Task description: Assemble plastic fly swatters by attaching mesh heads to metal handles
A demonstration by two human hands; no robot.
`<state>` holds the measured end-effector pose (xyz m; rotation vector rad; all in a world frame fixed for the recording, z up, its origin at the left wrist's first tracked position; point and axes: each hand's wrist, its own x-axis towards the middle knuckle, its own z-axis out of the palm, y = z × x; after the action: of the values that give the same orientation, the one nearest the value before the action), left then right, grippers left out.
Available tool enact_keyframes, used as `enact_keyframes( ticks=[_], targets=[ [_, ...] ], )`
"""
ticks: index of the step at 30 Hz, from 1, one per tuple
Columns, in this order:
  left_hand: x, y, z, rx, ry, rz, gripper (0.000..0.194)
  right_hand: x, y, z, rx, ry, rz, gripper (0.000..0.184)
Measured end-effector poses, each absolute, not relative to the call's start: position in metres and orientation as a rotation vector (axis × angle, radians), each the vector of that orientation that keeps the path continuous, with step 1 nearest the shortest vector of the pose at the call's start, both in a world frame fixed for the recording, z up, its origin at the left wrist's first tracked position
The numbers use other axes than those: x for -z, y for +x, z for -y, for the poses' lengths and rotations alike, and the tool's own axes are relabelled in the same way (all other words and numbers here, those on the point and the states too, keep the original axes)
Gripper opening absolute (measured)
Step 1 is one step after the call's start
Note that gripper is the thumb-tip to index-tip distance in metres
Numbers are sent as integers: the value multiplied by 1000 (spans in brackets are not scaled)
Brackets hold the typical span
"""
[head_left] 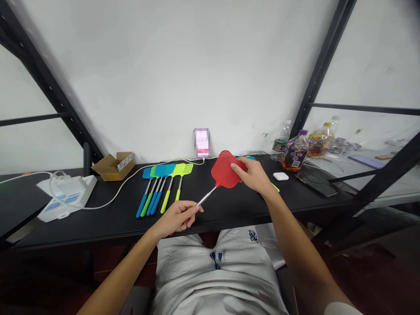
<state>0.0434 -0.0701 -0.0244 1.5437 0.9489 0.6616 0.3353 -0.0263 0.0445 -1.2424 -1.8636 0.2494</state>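
A red fly swatter (225,168) with a silver metal rod is held tilted above the black table. My left hand (181,215) is closed around the lower end of its rod and handle, which the fingers mostly hide. At the upper end, my right hand (252,174) pinches the edge of the perforated head, thumb on the face. To the left lie several fly swatters in a row, with blue (165,169), green and yellow (183,169) heads and handles. Behind my right hand, a blue swatter head and a yellow handle tip (275,187) partly show.
A phone (202,143) with a cable leans against the wall. An open cardboard box (114,166) and a white power strip (67,199) stand left. Bottles (295,151), a white earbud case (281,176) and a dark phone (316,183) sit right. Black metal posts flank the table (210,214).
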Motion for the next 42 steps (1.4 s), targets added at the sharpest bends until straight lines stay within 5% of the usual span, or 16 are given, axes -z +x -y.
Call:
enact_keyframes(
  ticks=[18, 28, 34, 42],
  targets=[
    [21, 45, 71, -712, 1474, -984, 39, -39, 332, 25, -313, -1148, 2030, 29],
    [24, 48, 71, -757, 1487, -1000, 40, -39, 324, 29, -248, -1163, 2022, 47],
    [15, 45, 73, -841, 1506, -1011, 34, -40, 334, 22, -518, -1106, 1882, 56],
    [-17, -10, 65, -1333, 1647, -1535, 29, -31, 402, -10, -93, -1811, 1735, 38]
  ],
)
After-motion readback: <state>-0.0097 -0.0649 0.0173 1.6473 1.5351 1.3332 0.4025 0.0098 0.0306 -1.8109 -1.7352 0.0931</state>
